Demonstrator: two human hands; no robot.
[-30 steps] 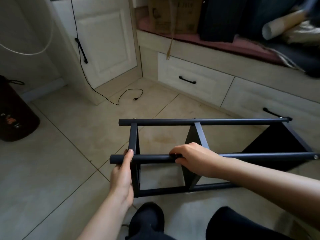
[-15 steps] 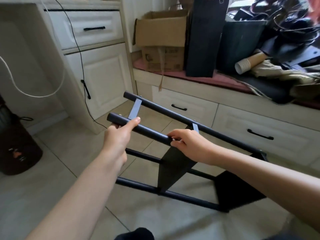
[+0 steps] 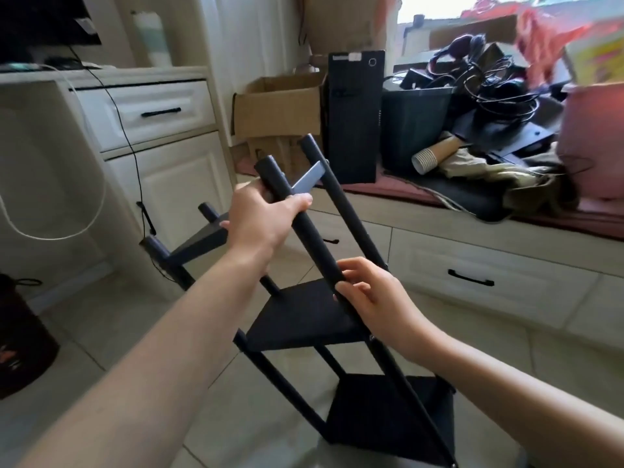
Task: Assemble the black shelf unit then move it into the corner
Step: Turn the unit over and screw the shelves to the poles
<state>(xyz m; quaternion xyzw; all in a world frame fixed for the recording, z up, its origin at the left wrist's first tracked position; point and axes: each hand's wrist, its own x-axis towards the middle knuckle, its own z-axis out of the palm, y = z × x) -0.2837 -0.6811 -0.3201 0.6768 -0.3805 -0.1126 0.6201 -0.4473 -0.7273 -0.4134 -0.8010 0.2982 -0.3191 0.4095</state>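
Observation:
The black shelf unit [image 3: 304, 319] leans steeply over the tiled floor, its four round posts running from lower right up to the left. Three flat shelves sit between the posts, the lowest near the floor at the bottom right. My left hand [image 3: 261, 219] grips the near post close to its top end. My right hand [image 3: 373, 297] is closed around the same post lower down, just above the middle shelf. Part of the top shelf is hidden behind my left hand.
A cream cabinet [image 3: 158, 170] with drawers and a dangling black cable stands at the left. A window bench [image 3: 472, 265] with drawers runs along the right, piled with a cardboard box [image 3: 280, 106], a black PC tower [image 3: 354, 116] and clutter. A dark bag [image 3: 20, 339] sits at the far left.
The shelf unit has swung from lying flat on the floor to leaning steeply up. Both hands kept hold of the near post and rose with it. The view lifted too.

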